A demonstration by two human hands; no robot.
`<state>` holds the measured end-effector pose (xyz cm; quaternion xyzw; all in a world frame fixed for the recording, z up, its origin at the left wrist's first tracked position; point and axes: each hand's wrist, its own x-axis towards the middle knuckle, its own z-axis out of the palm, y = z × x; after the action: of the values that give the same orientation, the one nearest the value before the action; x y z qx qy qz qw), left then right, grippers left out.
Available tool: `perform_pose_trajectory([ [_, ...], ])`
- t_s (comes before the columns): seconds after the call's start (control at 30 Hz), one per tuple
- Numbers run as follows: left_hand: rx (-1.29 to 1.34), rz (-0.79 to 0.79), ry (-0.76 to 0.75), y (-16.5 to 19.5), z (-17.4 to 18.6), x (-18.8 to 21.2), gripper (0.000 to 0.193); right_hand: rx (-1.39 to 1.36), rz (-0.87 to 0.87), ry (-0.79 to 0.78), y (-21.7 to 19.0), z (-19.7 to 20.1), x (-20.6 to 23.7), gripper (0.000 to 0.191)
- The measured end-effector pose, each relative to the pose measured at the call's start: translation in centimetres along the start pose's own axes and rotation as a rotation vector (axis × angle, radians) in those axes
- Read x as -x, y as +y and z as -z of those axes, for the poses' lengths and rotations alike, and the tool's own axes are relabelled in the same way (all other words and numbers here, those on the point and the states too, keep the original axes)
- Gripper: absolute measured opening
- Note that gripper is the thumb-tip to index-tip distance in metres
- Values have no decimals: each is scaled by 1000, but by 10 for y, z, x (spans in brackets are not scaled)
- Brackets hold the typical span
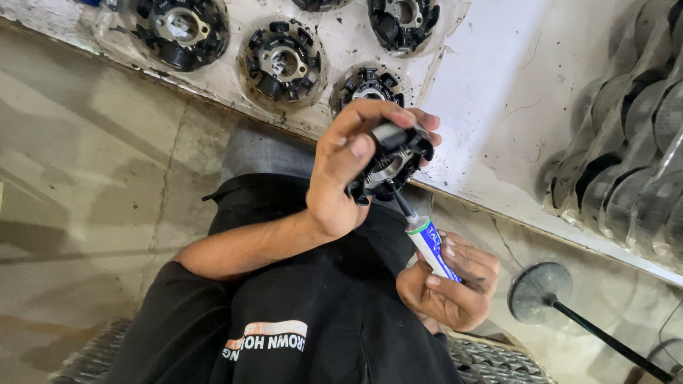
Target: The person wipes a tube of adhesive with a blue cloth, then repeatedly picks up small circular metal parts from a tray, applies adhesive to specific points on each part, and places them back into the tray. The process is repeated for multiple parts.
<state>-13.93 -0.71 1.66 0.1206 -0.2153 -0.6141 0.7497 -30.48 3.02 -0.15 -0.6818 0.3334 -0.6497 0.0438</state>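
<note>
My left hand (341, 178) is raised in the middle of the view and grips a round black stator-like part with metal windings (390, 165), thumb on its near side and fingers wrapped over its top. Just below it, my right hand (452, 288) holds a small white and blue tube (429, 249). The tube's dark nozzle points up and touches the underside of the part. My black shirt with a printed logo (306, 320) fills the lower middle.
A white workbench (491, 92) runs across the top with several similar black round parts (282, 62) lying on it. Stacked grey discs (626, 156) stand at the right. A dark round disc on a rod (541, 291) sits at lower right. Concrete floor (92, 185) lies at left.
</note>
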Motion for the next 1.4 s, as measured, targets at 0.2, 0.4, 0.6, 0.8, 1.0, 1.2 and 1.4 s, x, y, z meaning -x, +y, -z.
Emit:
perform_pose_trajectory([
  [0.2, 326, 144, 182, -8, -7, 4, 46, 32, 16, 52, 5, -2, -3, 30],
  [0.4, 426, 250, 269, -10, -14, 6, 44, 21, 17, 186, 9, -12, -4, 33],
  [0.6, 470, 319, 318, -12, -13, 7, 45, 107, -6, 58, 6, -2, -2, 38],
  [0.8, 488, 338, 322, -14, -11, 7, 43, 91, 5, 108, 14, 2, 4, 35],
  [1.0, 497, 363, 333, -15, -9, 6, 43, -10, 40, 120, 24, 6, 9, 32],
  [1.2, 510, 383, 329, -14, -8, 6, 41, -12, 21, 152, 25, 7, 14, 33],
  [1.4, 518, 396, 348, -15, -8, 5, 42, 24, -7, 91, 21, 7, 6, 30],
])
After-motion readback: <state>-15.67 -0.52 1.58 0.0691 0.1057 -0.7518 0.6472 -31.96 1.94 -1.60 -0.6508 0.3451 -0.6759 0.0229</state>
